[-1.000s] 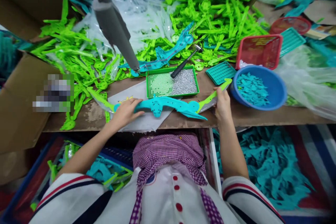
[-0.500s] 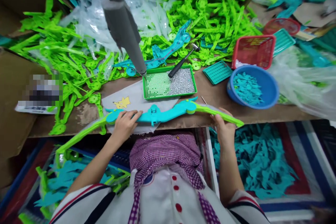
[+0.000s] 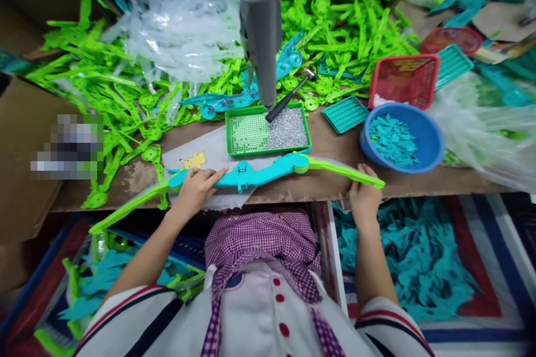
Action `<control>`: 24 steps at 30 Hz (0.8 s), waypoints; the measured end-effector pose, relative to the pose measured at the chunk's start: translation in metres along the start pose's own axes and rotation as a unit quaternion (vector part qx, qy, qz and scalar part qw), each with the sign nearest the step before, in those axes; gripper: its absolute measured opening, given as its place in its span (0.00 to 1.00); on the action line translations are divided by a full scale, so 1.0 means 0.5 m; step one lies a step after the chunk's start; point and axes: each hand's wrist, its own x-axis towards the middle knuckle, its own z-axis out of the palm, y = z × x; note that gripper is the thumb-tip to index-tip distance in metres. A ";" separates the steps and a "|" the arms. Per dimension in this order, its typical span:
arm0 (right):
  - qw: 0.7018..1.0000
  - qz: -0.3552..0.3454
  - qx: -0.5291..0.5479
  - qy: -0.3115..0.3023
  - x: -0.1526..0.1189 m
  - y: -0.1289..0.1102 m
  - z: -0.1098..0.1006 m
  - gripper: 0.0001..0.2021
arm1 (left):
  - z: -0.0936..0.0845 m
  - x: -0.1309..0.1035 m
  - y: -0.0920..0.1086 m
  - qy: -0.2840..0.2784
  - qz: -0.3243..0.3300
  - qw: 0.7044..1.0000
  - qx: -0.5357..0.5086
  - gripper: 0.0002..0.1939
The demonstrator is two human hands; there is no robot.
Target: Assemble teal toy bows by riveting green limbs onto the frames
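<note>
A plastic toy bow (image 3: 263,175) with a blue middle and green limbs lies across the front edge of the workbench, tilted slightly up toward the right. My left hand (image 3: 197,187) grips the blue part near its left joint, fingers laid over the top. At the tip of the right green limb, my right hand (image 3: 365,195) is closed around it; the limb hides part of the fingers. Behind the bow is a green tray (image 3: 247,153) of small metal screws, with a black-handled hammer (image 3: 288,99) resting over it. A grey power screwdriver (image 3: 262,39) hangs above the tray.
Green limbs (image 3: 343,22) pile up at the back, beside clear plastic pieces (image 3: 180,28). On the right stand a blue bowl (image 3: 435,148) of small blue parts, a red basket (image 3: 374,81) and a teal tray (image 3: 345,114). Blue parts (image 3: 422,268) fill a lower bin.
The hanging screwdriver has swung right and is now nearly upright. My right hand has shifted outward along the green limb toward its tip. My left hand keeps its hold on the bow.
</note>
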 end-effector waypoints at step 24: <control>0.960 0.012 0.278 0.036 -0.002 -0.295 -0.043 0.13 | 0.032 -0.013 0.011 -0.013 0.016 0.999 -0.041 0.27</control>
